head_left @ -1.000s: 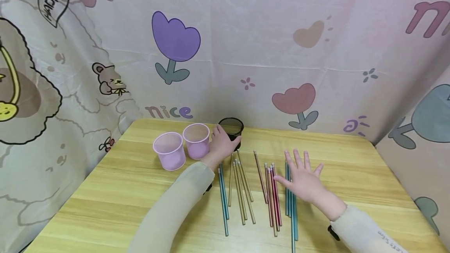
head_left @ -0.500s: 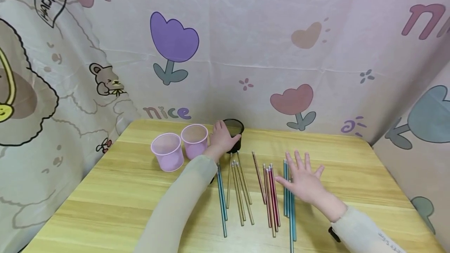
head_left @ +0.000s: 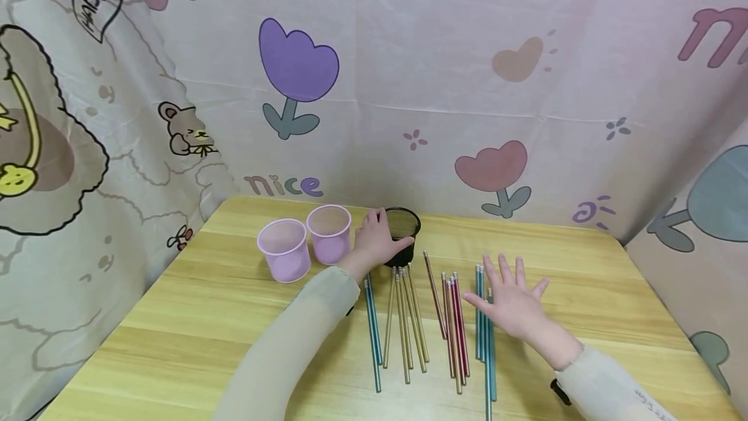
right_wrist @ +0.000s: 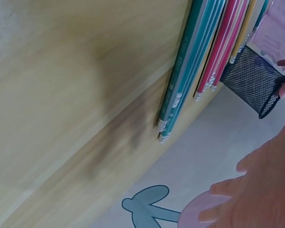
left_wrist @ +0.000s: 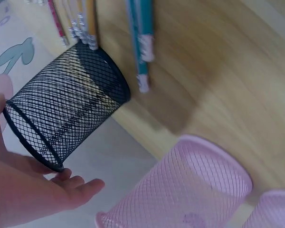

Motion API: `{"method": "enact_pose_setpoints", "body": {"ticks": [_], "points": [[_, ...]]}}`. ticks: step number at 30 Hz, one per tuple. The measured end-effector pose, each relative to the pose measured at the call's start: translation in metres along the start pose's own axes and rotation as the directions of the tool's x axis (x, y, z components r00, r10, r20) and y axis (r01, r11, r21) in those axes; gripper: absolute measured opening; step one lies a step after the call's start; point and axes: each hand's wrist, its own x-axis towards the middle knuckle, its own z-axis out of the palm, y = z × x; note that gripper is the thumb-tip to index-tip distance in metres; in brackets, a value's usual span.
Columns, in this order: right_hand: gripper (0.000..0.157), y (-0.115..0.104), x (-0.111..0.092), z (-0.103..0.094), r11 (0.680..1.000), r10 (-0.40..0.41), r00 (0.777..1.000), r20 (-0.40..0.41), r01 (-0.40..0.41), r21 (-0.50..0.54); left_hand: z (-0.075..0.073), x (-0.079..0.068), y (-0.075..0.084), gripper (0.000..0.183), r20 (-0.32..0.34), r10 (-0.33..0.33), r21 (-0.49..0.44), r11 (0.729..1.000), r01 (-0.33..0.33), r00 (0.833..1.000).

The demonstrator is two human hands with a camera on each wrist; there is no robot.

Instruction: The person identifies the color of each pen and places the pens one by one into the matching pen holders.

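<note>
My left hand (head_left: 374, 239) holds a black mesh pencil cup (head_left: 403, 253) by its rim, thumb on one side and fingers on the other in the left wrist view. The cup stands upright at the back of the table, close behind the eraser ends of several gold pencils (head_left: 404, 323). My right hand (head_left: 515, 304) hovers with fingers spread beside several teal pencils (head_left: 480, 336), holding nothing. Between these groups lie several red and pink pencils (head_left: 458, 323). Teal pencils (head_left: 373, 336) also lie left of the gold ones, partly behind my left wrist.
Two pink mesh cups (head_left: 284, 258) (head_left: 331, 245) stand upright left of my left hand. The wooden table (head_left: 193, 336) ends at a patterned cloth backdrop (head_left: 374, 83) behind the cups. Another cloth side (head_left: 713, 291) hangs on the right.
My left hand has moved the black mesh cup to the right and a little nearer. The gold pencils' eraser ends now lie more even. My right hand stays spread, almost in place.
</note>
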Motion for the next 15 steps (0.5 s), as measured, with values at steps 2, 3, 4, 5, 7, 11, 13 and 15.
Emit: {"method": "enact_pose_setpoints", "body": {"ticks": [2,3,4,5,7,11,13,15], "points": [[0.092,0.002,0.0,0.001,1.0,0.007,1.0,-0.001,-0.007,-0.007,0.0,-0.001,-0.001,0.096,0.031,0.013,0.015,1.0,-0.013,0.999],[0.092,0.002,0.0,0.002,1.0,0.006,1.0,-0.005,-0.006,-0.01,0.0,-0.002,-0.002,0.096,0.051,0.016,0.012,1.0,-0.017,0.999],[0.093,0.003,0.0,0.002,1.0,0.008,1.0,-0.005,-0.008,-0.013,-0.001,-0.002,-0.002,0.096,0.073,0.016,0.006,1.0,-0.017,0.997],[0.093,0.004,0.0,0.002,1.0,0.01,1.0,-0.003,-0.01,-0.016,-0.001,-0.002,-0.003,0.096,0.094,0.015,0.003,1.0,-0.015,0.995],[0.093,0.005,0.0,0.002,1.0,0.017,1.0,-0.006,-0.018,-0.025,-0.003,-0.003,-0.003,0.096,0.126,0.012,0.0,1.0,-0.012,0.992],[0.089,0.008,-0.003,0.001,0.996,0.042,0.999,-0.02,-0.043,-0.072,-0.006,-0.004,-0.004,0.094,0.147,0.017,0.013,1.0,-0.02,0.989],[0.082,0.009,-0.004,0.0,0.991,0.045,0.998,-0.037,-0.049,-0.125,-0.007,-0.005,-0.005,0.092,0.146,0.024,0.017,1.0,-0.026,0.989],[0.07,0.011,-0.005,-0.001,0.984,0.042,0.998,-0.042,-0.049,-0.172,-0.006,-0.004,-0.006,0.092,0.148,0.027,0.031,0.999,-0.032,0.989]]}}
